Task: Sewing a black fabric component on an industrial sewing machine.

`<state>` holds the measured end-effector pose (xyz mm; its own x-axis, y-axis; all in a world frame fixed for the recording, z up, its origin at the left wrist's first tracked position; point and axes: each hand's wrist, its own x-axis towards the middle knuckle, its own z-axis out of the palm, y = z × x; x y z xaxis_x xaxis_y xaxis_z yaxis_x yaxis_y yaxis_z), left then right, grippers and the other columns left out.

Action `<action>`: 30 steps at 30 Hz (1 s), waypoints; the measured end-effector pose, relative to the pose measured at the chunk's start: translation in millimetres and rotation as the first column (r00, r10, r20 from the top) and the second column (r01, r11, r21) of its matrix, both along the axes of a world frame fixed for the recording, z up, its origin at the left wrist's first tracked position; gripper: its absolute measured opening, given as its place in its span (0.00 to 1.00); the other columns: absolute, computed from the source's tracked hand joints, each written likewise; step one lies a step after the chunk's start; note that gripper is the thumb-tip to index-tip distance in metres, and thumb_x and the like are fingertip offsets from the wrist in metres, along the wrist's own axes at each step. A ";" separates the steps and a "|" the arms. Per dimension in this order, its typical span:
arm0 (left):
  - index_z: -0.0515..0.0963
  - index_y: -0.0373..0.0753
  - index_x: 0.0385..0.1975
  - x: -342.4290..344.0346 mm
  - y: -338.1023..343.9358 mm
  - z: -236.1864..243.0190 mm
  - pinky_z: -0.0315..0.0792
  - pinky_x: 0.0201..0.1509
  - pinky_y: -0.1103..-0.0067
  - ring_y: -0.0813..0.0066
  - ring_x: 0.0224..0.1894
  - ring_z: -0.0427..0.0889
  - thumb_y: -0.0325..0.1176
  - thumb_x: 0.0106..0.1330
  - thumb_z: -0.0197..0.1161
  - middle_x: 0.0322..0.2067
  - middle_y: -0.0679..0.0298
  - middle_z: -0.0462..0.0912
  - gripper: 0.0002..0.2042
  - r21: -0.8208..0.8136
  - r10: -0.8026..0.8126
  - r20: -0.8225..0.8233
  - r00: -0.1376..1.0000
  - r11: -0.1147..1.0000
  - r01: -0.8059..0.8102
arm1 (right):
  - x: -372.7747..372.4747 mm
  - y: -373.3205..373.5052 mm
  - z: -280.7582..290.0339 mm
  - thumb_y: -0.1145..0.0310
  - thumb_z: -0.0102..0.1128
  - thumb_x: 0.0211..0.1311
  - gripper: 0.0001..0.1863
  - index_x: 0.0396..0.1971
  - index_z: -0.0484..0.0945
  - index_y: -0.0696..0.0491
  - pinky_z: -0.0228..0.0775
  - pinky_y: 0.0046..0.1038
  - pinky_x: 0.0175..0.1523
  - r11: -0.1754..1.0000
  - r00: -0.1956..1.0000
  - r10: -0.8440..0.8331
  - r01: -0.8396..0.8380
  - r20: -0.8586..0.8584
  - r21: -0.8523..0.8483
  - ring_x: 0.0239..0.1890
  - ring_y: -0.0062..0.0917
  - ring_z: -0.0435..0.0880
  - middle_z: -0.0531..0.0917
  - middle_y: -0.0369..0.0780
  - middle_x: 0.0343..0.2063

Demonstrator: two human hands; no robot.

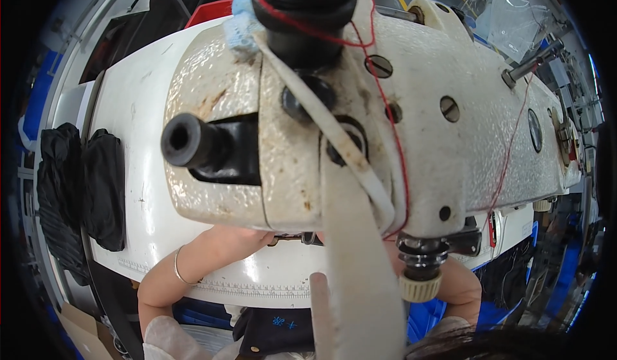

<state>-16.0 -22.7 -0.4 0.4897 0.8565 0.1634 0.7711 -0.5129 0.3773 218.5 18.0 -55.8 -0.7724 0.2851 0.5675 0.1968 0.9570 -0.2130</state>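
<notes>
A cream-white industrial sewing machine (302,193) fills the middle of the view and hides most of the needle area. My left hand (247,236) reaches in under its front end; the fingers are out of sight behind the machine head. My right forearm (459,286) comes in from the lower right. Only a sliver of skin from my right hand (321,237) shows beside the presser foot (311,238), and its fingers are hidden. What either hand touches cannot be seen. Red thread (400,148) runs down the machine, and a pale cloth strip (360,270) hangs in front.
Folded black fabric pieces (104,189) lie at the left end of the white table (144,186). A printed ruler scale (250,290) follows the front edge. A small red-handled tool (493,229) rests at the right. A cardboard box (83,334) stands at the lower left.
</notes>
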 end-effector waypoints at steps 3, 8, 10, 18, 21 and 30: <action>0.80 0.37 0.40 0.3 1.5 10.3 0.75 0.44 0.68 0.56 0.38 0.81 0.23 0.41 0.65 0.34 0.55 0.81 0.20 0.016 -0.021 0.021 1.000 1.000 0.020 | -1.0 -0.4 -6.6 0.69 0.54 0.39 0.14 0.27 0.77 0.63 0.70 0.41 0.45 0.980 1.000 0.011 -0.008 -0.015 0.197 0.43 0.43 0.75 0.78 0.53 0.37; 0.80 0.36 0.40 -2.9 3.9 3.3 0.75 0.44 0.68 0.57 0.38 0.81 0.23 0.41 0.65 0.35 0.56 0.81 0.20 0.005 -0.081 0.017 0.997 0.997 0.081 | -2.0 4.1 19.6 0.68 0.53 0.35 0.14 0.23 0.76 0.63 0.70 0.41 0.43 0.993 0.983 0.080 -0.065 -0.164 0.097 0.41 0.44 0.74 0.77 0.53 0.34; 0.80 0.36 0.40 -3.5 5.5 -0.7 0.75 0.44 0.68 0.57 0.39 0.81 0.23 0.41 0.65 0.35 0.56 0.81 0.21 0.001 -0.114 0.017 0.993 0.993 0.114 | -1.7 3.2 16.0 0.69 0.54 0.36 0.14 0.24 0.77 0.63 0.70 0.41 0.44 0.993 0.984 0.076 -0.060 -0.163 0.096 0.42 0.45 0.74 0.77 0.54 0.36; 0.80 0.35 0.40 4.9 7.4 -2.5 0.75 0.45 0.68 0.57 0.41 0.81 0.23 0.39 0.63 0.38 0.55 0.81 0.21 0.162 -0.141 0.048 0.989 0.978 0.132 | -1.1 -1.2 17.3 0.69 0.56 0.42 0.12 0.28 0.76 0.61 0.69 0.38 0.45 0.993 0.999 -0.019 0.015 0.035 0.117 0.43 0.40 0.75 0.78 0.48 0.36; 0.81 0.36 0.38 7.5 5.8 -1.7 0.75 0.46 0.66 0.56 0.41 0.80 0.23 0.37 0.63 0.39 0.55 0.80 0.21 0.213 -0.108 0.013 0.994 0.972 0.103 | 1.0 -3.9 34.0 0.69 0.57 0.45 0.13 0.32 0.76 0.60 0.69 0.36 0.48 0.998 0.996 -0.058 0.057 0.066 0.021 0.45 0.38 0.76 0.78 0.46 0.38; 0.81 0.34 0.33 3.0 8.1 -1.0 0.75 0.43 0.67 0.59 0.40 0.79 0.24 0.36 0.62 0.36 0.55 0.79 0.18 0.144 -0.119 0.052 0.992 0.983 0.111 | -4.5 -6.9 65.3 0.70 0.61 0.55 0.17 0.45 0.76 0.58 0.68 0.31 0.55 0.948 0.982 -0.129 0.163 0.140 -0.272 0.50 0.32 0.77 0.80 0.40 0.43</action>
